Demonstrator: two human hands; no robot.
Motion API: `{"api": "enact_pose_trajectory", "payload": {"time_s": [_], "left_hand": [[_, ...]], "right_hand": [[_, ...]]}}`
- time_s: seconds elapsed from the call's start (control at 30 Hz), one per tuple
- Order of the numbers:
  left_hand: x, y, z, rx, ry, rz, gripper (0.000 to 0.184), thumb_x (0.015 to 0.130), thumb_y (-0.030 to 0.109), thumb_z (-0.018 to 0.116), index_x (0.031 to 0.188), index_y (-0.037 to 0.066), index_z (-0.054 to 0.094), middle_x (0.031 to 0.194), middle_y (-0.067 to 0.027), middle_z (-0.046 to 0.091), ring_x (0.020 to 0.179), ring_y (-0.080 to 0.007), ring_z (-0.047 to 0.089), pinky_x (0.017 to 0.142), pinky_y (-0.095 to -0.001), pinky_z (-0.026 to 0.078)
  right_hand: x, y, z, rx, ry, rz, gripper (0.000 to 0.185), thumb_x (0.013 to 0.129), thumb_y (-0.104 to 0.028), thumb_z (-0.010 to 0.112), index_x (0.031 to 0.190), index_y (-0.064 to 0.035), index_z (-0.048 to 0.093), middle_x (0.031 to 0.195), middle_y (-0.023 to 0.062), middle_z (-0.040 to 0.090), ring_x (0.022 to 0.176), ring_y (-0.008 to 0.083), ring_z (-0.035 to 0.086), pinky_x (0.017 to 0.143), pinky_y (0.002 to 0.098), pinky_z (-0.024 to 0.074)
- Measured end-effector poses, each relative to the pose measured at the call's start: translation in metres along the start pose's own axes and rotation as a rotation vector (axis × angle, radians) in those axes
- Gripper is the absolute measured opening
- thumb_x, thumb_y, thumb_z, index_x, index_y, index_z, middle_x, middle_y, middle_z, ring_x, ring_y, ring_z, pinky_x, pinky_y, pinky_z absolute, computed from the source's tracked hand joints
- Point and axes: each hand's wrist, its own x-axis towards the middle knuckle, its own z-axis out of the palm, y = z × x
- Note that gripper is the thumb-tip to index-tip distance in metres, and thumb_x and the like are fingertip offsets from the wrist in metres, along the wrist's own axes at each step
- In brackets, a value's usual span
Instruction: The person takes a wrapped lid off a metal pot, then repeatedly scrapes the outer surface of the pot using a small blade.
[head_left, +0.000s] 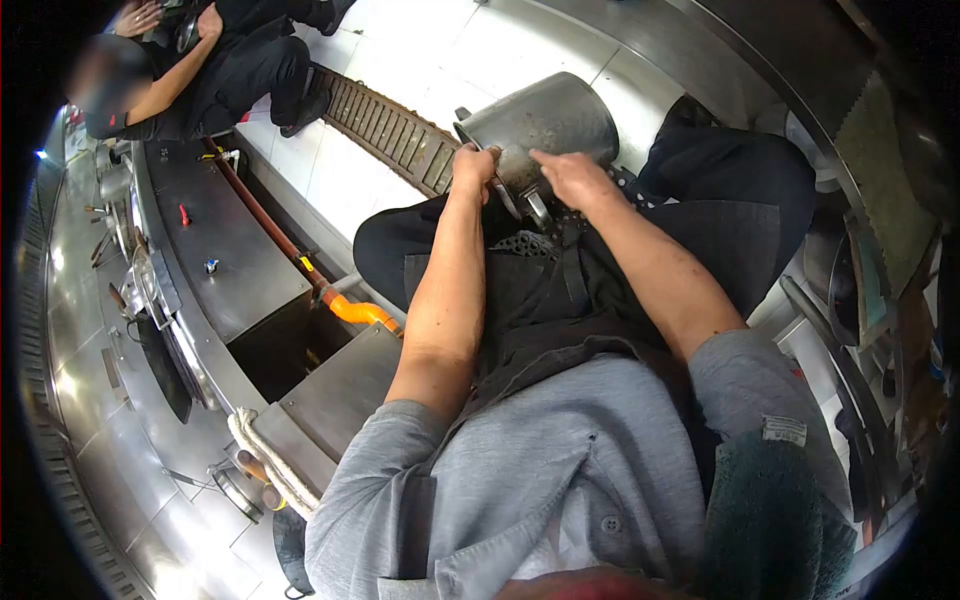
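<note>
A large dull metal pot (565, 115) lies tilted on its side between my knees, with its rim towards the left and a loop handle near my lap. My left hand (475, 170) is closed round the pot's rim at the near left. Against the pot's outer wall is my right hand (578, 180), its index finger stretched out along the metal and the other fingers curled. Whether anything small sits under the right fingers cannot be made out.
A brown floor grate (385, 125) runs beyond my left knee. Another person (240, 75) sits at the upper left. Steel counters (220, 240) with an orange pipe (358, 312) stand at left; pans and a rack are at right.
</note>
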Motion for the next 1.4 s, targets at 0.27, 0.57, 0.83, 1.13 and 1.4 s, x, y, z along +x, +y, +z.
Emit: {"api": "enact_pose_trajectory", "payload": {"time_s": [0.27, 0.57, 0.83, 1.13, 1.4], "left_hand": [[-0.024, 0.025, -0.005, 0.143, -0.061, -0.073, 0.026, 0.086, 0.012, 0.060, 0.104, -0.007, 0.056, 0.080, -0.0142, 0.063, 0.057, -0.0200, 0.059, 0.040, -0.0289, 0.045], [0.000, 0.002, -0.001, -0.074, -0.009, -0.026, 0.024, 0.081, 0.010, 0.061, 0.100, -0.004, 0.058, 0.078, -0.0117, 0.063, 0.056, -0.0199, 0.058, 0.042, -0.0313, 0.044], [0.008, -0.004, -0.002, -0.052, -0.003, 0.019, 0.023, 0.080, 0.011, 0.063, 0.095, -0.005, 0.061, 0.071, -0.0117, 0.062, 0.047, -0.0203, 0.055, 0.041, -0.0327, 0.042], [-0.029, 0.026, -0.007, 0.079, -0.027, -0.058, 0.020, 0.081, 0.012, 0.063, 0.094, -0.004, 0.060, 0.073, -0.0109, 0.062, 0.053, -0.0201, 0.058, 0.042, -0.0329, 0.044], [-0.003, 0.003, 0.001, -0.085, -0.005, -0.019, 0.023, 0.081, 0.011, 0.062, 0.098, -0.004, 0.060, 0.079, -0.0120, 0.063, 0.056, -0.0215, 0.059, 0.043, -0.0321, 0.047]], "right_hand": [[0.008, 0.013, 0.007, 0.045, 0.038, 0.044, 0.036, 0.092, -0.020, 0.047, 0.128, -0.0195, 0.053, 0.105, 0.0201, 0.063, 0.099, 0.0384, 0.059, 0.088, 0.0466, 0.0476], [0.004, 0.011, 0.003, 0.089, 0.053, 0.071, 0.036, 0.093, -0.018, 0.046, 0.128, -0.0179, 0.053, 0.108, 0.0190, 0.062, 0.098, 0.0378, 0.059, 0.088, 0.0442, 0.0479], [0.003, 0.014, 0.001, 0.123, 0.076, 0.009, 0.035, 0.092, -0.018, 0.047, 0.126, -0.0188, 0.055, 0.109, 0.0194, 0.061, 0.102, 0.0367, 0.058, 0.088, 0.0456, 0.0464], [-0.005, 0.011, 0.004, 0.133, 0.090, -0.027, 0.034, 0.090, -0.015, 0.051, 0.123, -0.0134, 0.057, 0.103, 0.0219, 0.062, 0.097, 0.0383, 0.059, 0.085, 0.0443, 0.0472], [-0.007, -0.005, 0.000, 0.061, -0.009, -0.002, 0.035, 0.092, -0.019, 0.046, 0.126, -0.0194, 0.055, 0.108, 0.0189, 0.062, 0.102, 0.0367, 0.058, 0.090, 0.0447, 0.0461]]}}
